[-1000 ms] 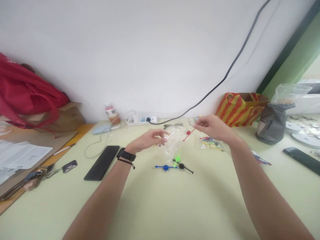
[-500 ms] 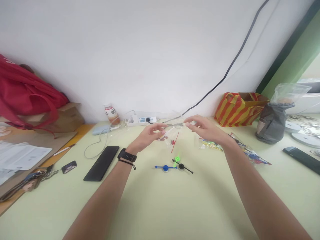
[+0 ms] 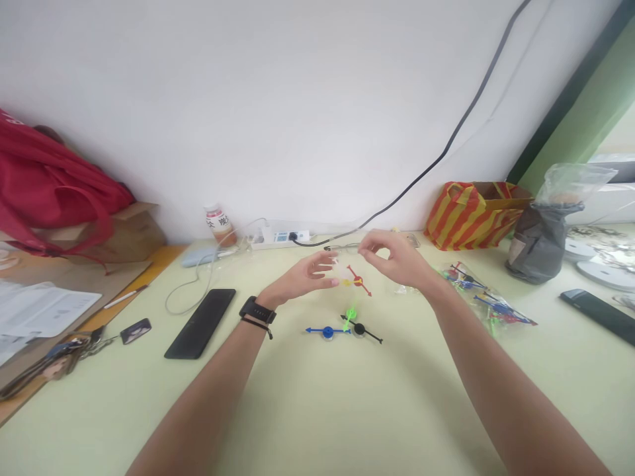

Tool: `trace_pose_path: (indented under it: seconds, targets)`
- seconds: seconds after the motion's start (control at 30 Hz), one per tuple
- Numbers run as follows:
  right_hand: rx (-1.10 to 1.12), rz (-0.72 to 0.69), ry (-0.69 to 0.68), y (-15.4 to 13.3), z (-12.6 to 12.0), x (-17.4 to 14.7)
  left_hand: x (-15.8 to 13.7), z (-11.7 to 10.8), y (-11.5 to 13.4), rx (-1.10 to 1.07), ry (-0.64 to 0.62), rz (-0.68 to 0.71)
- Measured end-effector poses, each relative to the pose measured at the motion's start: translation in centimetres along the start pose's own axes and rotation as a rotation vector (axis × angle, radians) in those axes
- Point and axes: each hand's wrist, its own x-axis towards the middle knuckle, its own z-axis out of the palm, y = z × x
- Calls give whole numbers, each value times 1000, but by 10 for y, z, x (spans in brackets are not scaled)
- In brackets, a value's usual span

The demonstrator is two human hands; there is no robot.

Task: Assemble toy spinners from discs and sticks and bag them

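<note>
My left hand (image 3: 308, 274) reaches over the table with its fingers apart and nothing gripped. Just right of its fingertips are a blurred yellow arrow spinner (image 3: 347, 282) and a red arrow spinner (image 3: 358, 281), close together. My right hand (image 3: 391, 256) is above and right of the red spinner, thumb and forefinger curled together in a pinch; what they hold, if anything, does not show. Nearer me lie a blue arrow spinner (image 3: 328, 332), a bright green one (image 3: 350, 316) and a black one (image 3: 360, 328), their tips overlapping.
Right of my right forearm lie clear bags of coloured spinners (image 3: 503, 311). A black phone (image 3: 200, 324) lies left, with a power strip (image 3: 280, 238) and bottle (image 3: 219, 225) by the wall. A striped bag (image 3: 476, 217) and grey bag (image 3: 538, 244) stand right.
My left hand has opened and moved slightly right. The red spinner now lies further right and turned, with a yellow one beside it. My right hand has shifted slightly left, its fingers curled closer.
</note>
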Motion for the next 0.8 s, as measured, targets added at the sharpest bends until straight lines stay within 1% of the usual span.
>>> trace_pose_path:
  seconds: [0.1, 0.17, 0.23, 0.27, 0.33, 0.37, 0.4, 0.43, 0.5, 0.53, 0.57, 0.6, 0.67, 0.73, 0.8]
  targets:
    - [55, -40, -54, -1, 9, 1, 2, 7, -6, 60, -32, 38]
    - [83, -55, -47, 0, 15, 1, 4, 13, -11, 50, -61, 30]
    - [82, -68, 22, 1, 18, 2, 5, 17, -16, 45, -74, 10]
    - [71, -72, 82, 2, 19, 2, 6, 19, -19, 43, -63, 4]
    - [31, -64, 209, 2, 16, 2, 7, 18, -26, 4, 12, -3]
    - [13, -54, 229, 1, 14, 2, 7, 17, -29, -46, 76, -11]
    - [4, -41, 192, 1, 12, 2, 7, 16, -33, -103, 144, -33]
    - [8, -30, 95, 0, 11, 1, 7, 14, -35, -152, 204, -69]
    - [29, -11, -207, 2, 13, -1, 6, 11, -40, -195, 262, -149]
    - [25, 4, -346, 3, 16, -2, 6, 10, -42, -193, 264, -171]
    - [4, 23, -453, 6, 20, -4, 5, 10, -43, -183, 254, -172]
    - [-38, 47, -519, 10, 25, -5, 5, 11, -44, -175, 238, -155]
    - [-146, 102, -592, 19, 35, -7, 5, 13, -44, -172, 211, -116]
    - [-224, 152, -644, 28, 42, -8, 6, 15, -44, -148, 186, -116]
    - [-254, 184, -676, 36, 45, -7, 6, 17, -44, -102, 169, -121]
